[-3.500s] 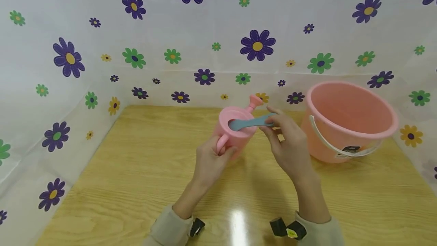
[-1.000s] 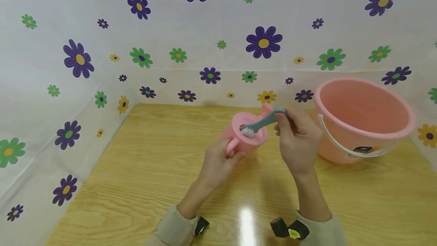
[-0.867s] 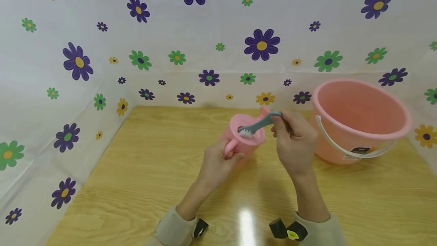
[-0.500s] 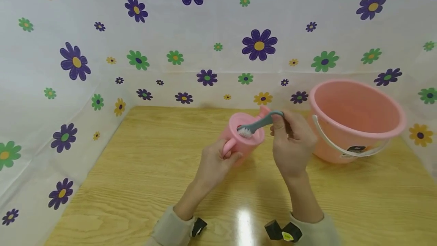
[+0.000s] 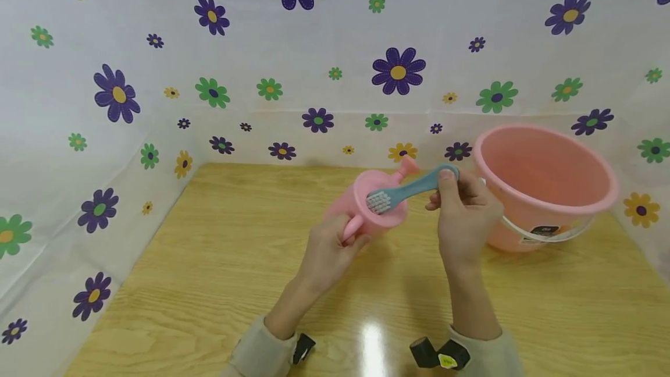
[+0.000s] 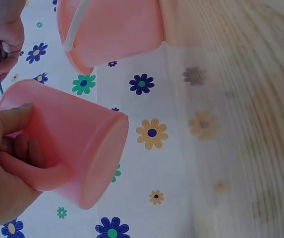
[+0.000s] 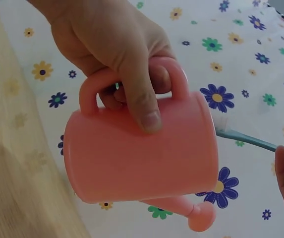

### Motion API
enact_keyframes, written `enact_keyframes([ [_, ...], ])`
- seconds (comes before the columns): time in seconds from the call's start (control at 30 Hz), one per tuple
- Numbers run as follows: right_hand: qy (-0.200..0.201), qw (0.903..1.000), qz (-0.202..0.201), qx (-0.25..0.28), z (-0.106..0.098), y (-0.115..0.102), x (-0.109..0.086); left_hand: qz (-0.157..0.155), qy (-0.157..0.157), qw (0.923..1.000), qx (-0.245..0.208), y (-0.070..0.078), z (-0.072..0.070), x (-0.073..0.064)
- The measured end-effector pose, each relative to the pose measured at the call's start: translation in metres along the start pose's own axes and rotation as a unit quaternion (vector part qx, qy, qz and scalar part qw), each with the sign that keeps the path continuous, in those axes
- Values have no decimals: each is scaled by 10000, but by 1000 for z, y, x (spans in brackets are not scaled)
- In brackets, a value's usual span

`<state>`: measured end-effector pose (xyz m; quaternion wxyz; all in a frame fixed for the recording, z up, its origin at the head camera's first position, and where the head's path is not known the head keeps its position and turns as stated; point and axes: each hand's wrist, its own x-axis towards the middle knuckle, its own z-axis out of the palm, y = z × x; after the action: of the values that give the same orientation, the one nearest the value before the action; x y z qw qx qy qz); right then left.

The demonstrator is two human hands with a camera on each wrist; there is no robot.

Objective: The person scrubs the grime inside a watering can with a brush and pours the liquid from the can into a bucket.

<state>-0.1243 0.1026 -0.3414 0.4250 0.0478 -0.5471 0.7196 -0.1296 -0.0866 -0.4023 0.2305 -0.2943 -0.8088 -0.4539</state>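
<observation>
My left hand [image 5: 332, 249] grips the handle of a pink watering can [image 5: 342, 202], fingers through the loop and thumb along its side. The can is tilted, its open top toward the right hand and its sprinkler spout at the back right. In the left wrist view the can [image 6: 77, 134] is held up off the table. My right hand [image 5: 466, 214] pinches the handle end of a blue brush [image 5: 413, 188] with white bristles. The brush head lies over the can's opening, bristles facing up toward the head camera. In the right wrist view the brush [image 7: 251, 140] reaches the can's rim.
A pink bucket [image 5: 492, 191] with a white bail handle stands on the wooden table [image 5: 209, 237] at the right, just behind the right hand. A white cloth [image 5: 235, 51] with flower prints hangs behind and at both sides of the table.
Earlier the brush head dipped into the can's opening, first with its smooth back showing. Now it is drawn up and right, its bristles fully in view. The left hand keeps its grip on the can.
</observation>
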Motion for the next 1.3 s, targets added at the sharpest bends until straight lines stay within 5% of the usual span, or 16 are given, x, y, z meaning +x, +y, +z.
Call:
enact_keyframes([
  [0.13,-101,9995,273,100,-5,-1,6,136,-126,9998,14,0,-3,1],
  [0.33,-514,9983,142,213,-9,-2,10,-20,-561,9983,-177,1,-6,3],
  [0.77,-1405,9848,-1003,178,-8,-9,9,-843,-939,9890,-771,-1,-9,2],
  [1.3,-285,9929,-971,-621,3,-14,0,-701,-711,9940,-452,0,-9,4],
])
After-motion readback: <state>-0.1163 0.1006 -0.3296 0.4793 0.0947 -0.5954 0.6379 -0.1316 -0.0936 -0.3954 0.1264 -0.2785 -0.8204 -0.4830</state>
